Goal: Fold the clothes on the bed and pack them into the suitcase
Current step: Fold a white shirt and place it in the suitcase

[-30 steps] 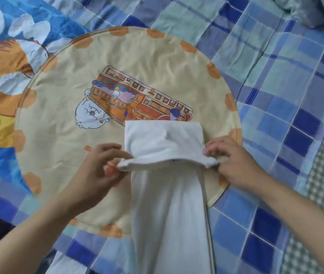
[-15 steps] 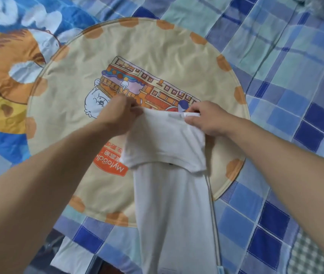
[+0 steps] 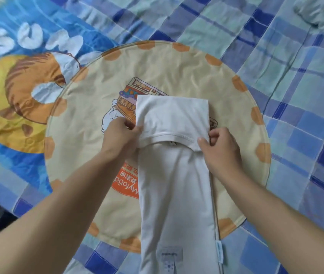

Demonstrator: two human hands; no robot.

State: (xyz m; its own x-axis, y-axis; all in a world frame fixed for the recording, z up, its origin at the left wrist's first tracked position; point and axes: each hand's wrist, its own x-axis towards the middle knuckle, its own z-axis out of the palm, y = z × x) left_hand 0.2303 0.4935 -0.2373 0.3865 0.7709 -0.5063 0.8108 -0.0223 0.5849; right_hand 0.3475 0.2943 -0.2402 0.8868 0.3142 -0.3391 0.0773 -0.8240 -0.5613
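Two forearms reached in from the near edge, and between them lay the white garment (image 3: 177, 194), folded into a long narrow strip that ran from the lower border up across the round cream mat (image 3: 89, 159). A small grey label (its print too small to read) sat near the strip's closest end, below both wrists.

Left hand (image 3: 120, 135) gripped the left end of the hemmed flap, thumb and fingers curled round the cloth edge; an orange logo patch (image 3: 126, 181) showed on the mat just below that wrist. Right hand (image 3: 219, 149) pinched the flap's right corner, fingers bent over the hem. Half a second before, both hands had been at the far edge of the turned-over part; now they had drawn back toward the body to the hem, and the flap lay flatter and squarer than in the first frame, where it had still been lifted and sagging.

Beyond the knuckles, the folded-over section covered much of the cartoon print (image 3: 129, 103) at the mat's centre. Farther off, left of the left hand, spread a blue tiger-pattern sheet (image 3: 18, 91); right of the right hand and past the mat stretched the blue checked bedcover (image 3: 295, 95). No suitcase could be seen.
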